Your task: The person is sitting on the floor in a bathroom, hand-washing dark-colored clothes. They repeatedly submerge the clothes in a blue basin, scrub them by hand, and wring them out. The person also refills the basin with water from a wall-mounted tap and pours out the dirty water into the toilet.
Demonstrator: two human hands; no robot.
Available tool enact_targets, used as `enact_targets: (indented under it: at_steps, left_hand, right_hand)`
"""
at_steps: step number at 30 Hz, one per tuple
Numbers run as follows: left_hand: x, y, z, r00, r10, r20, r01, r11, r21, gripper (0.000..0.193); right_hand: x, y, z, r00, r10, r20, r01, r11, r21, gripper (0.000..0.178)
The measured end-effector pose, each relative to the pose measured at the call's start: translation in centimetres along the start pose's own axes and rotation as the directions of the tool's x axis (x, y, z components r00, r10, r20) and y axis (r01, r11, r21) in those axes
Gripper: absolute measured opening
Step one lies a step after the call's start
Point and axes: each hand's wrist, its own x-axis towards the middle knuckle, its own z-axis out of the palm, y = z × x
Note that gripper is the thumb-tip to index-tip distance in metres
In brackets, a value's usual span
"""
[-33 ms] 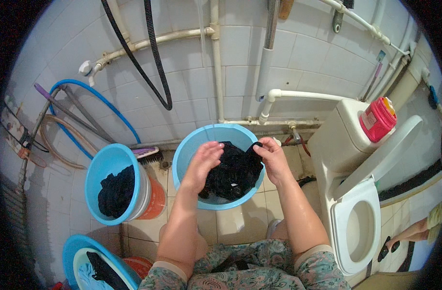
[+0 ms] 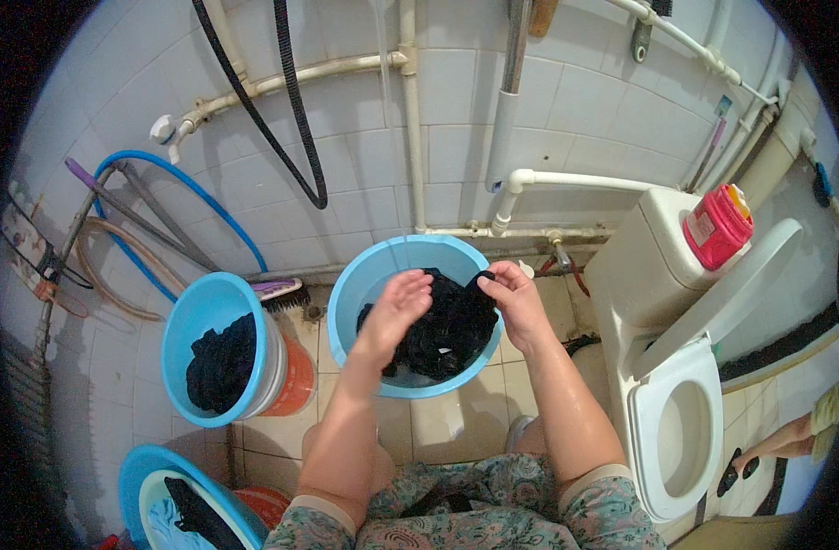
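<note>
A light-blue basin [image 2: 350,284] stands on the floor in front of me with a heap of wet black cloth [image 2: 438,335] in it. My right hand [image 2: 514,291], at the basin's right side, pinches an edge of this cloth between thumb and fingers and lifts it. Over the left part of the heap hovers my left hand [image 2: 396,310], its fingers stretched out and a little blurred, holding nothing. A thin stream of water seems to fall into the back of the basin.
On the left, a blue basin [image 2: 183,316] with dark cloth tops a bucket [image 2: 296,376]. Lower left stands another blue tub [image 2: 144,463] with clothes. A toilet [image 2: 644,440] is close on my right, a red container [image 2: 717,227] on its tank. A brush [image 2: 282,291] lies by the wall.
My left hand has shifted slightly to the right over the cloth, uncovering some of the heap's left edge. The right hand keeps its pinch, nearly unmoved.
</note>
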Motion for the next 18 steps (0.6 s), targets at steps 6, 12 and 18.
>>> enact_targets:
  at_steps: [6,12,18]
  left_hand:
    - [-0.4,-3.0,2.0,0.997,0.033,0.064,-0.069,0.694,0.717,0.051]
    - [0.4,-2.4,0.6,0.911,0.058,-0.408,0.074,0.951,0.301,0.030]
    - [0.2,1.4,-4.5,0.975,-0.084,-0.205,-0.076,0.740,-0.668,0.035]
  right_hand:
    - [-0.2,0.2,0.8,0.991,-0.091,0.097,0.092,0.996,-0.014,0.014]
    - [1.0,0.6,-0.5,0.992,-0.127,0.005,0.127,0.988,-0.088,0.011]
    - [1.5,3.3,-1.7,0.993,0.117,-0.015,-0.112,0.900,-0.422,0.017]
